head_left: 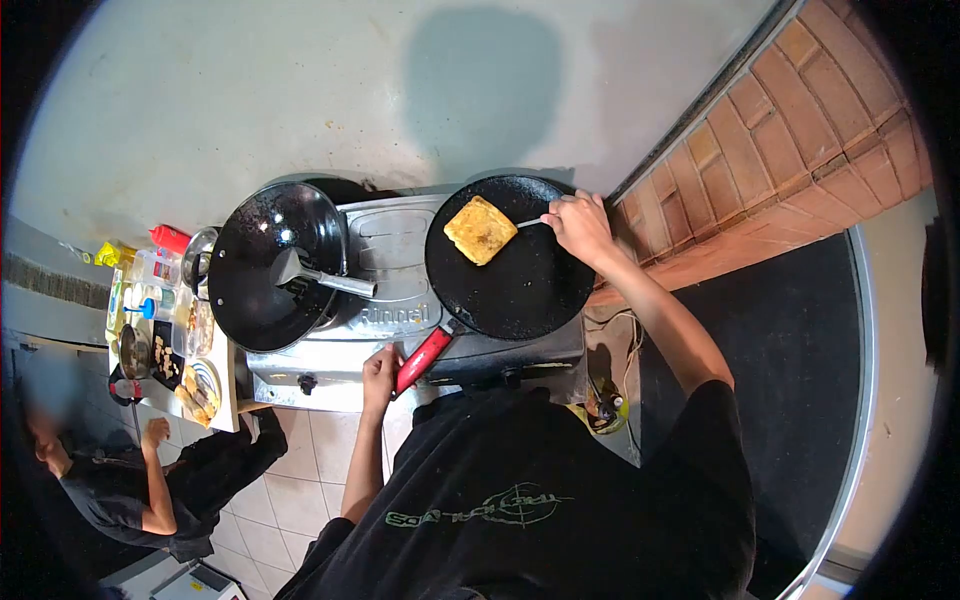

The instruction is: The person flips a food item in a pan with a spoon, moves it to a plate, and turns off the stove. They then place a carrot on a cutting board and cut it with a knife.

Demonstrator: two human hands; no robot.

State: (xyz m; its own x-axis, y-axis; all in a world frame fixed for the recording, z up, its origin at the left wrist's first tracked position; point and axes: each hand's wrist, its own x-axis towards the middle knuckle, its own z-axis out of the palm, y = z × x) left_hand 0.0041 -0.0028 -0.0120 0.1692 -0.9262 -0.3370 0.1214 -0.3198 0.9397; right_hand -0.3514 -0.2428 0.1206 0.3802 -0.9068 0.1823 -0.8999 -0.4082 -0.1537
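Note:
A round black flat frying pan (520, 290) sits on the right side of the gas stove. In its upper left part lies a square, golden-brown fried piece of food (480, 230), darker in the middle. My right hand (580, 225), closed over the pan's right rim, grips a thin metal utensil (530, 222). The utensil's far end meets the food's right edge, and its working end is hidden. At the stove's front, my left hand (379, 374) is closed against the left side of the pan's red handle (424, 360), its fingertips partly hidden there.
A black wok (270, 315) with a metal turner (325, 278) in it stands on the stove (390, 250)'s left. Further left, a side table (225, 395) carries containers, a red bottle (169, 238) and a plate (208, 378) of food. Another person (150, 490) is near it. A brick wall (770, 130) borders the right.

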